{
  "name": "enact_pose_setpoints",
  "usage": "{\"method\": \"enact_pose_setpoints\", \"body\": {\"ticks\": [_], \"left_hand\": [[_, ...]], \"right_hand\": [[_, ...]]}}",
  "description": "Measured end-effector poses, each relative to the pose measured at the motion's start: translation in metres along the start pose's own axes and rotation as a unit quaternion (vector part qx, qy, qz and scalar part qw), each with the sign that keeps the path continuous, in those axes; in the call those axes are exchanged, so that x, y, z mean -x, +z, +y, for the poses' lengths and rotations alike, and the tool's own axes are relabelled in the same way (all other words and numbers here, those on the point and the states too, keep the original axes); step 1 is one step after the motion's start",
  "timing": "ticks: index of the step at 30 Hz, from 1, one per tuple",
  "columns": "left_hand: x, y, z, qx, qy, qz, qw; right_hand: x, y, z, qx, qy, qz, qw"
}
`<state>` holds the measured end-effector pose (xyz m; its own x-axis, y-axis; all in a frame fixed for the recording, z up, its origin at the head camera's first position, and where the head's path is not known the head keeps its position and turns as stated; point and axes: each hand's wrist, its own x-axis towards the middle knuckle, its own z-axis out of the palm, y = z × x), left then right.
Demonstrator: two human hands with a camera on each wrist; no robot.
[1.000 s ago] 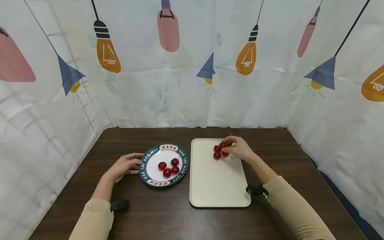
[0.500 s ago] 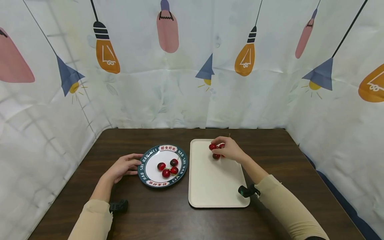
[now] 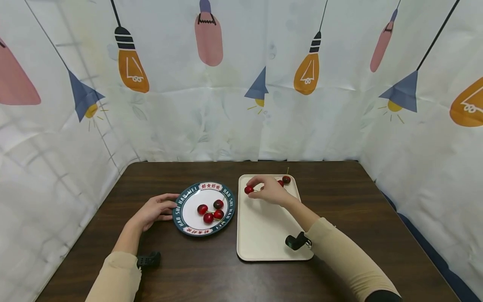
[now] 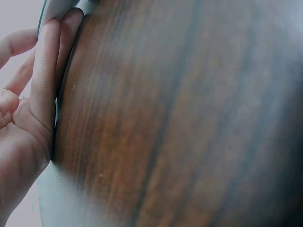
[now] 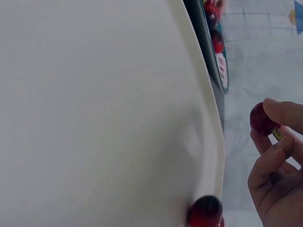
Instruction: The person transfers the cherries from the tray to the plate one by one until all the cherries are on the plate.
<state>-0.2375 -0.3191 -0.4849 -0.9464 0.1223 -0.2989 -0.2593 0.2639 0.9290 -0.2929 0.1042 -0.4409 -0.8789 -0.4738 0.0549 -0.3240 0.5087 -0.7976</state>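
My right hand (image 3: 269, 191) is over the upper left part of the cream tray (image 3: 271, 235), pinching a dark red cherry (image 3: 248, 190) between thumb and fingers. In the right wrist view, that cherry (image 5: 262, 120) shows a bit of green stem, held off the tray. Another cherry (image 3: 286, 179) lies near the tray's far edge with others beside it, partly hidden by the hand. To the left, my left hand (image 3: 152, 212) touches the rim of a round plate (image 3: 181, 216) with extended fingers (image 4: 46, 61). On the plate's white centre lie several cherries (image 3: 208, 217).
The plate and tray stand side by side on a dark wooden table (image 3: 196, 272), a narrow gap between them. A white curtain (image 3: 170, 121) printed with lamps and bulbs surrounds the table's back and sides.
My right hand has moved left across the tray, now with a cherry in its fingers, uncovering cherries at the far right corner. The left hand stays at the plate's rim.
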Motion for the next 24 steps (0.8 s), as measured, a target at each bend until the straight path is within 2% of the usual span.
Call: {"method": "enact_pose_setpoints", "body": {"ticks": [10, 17, 24], "left_hand": [[0.001, 0.001, 0.002, 0.001, 0.001, 0.003, 1.0], [0.002, 0.001, 0.001, 0.0, 0.005, -0.006, 1.0], [0.002, 0.001, 0.002, 0.003, -0.004, 0.004, 1.0]], "right_hand": [[-0.01, 0.025, -0.019, 0.002, -0.02, -0.044, 0.999], [-0.016, 0.045, -0.028, 0.012, -0.044, -0.074, 0.996], [-0.02, 0.061, -0.037, 0.017, -0.054, -0.089, 0.994]]}}
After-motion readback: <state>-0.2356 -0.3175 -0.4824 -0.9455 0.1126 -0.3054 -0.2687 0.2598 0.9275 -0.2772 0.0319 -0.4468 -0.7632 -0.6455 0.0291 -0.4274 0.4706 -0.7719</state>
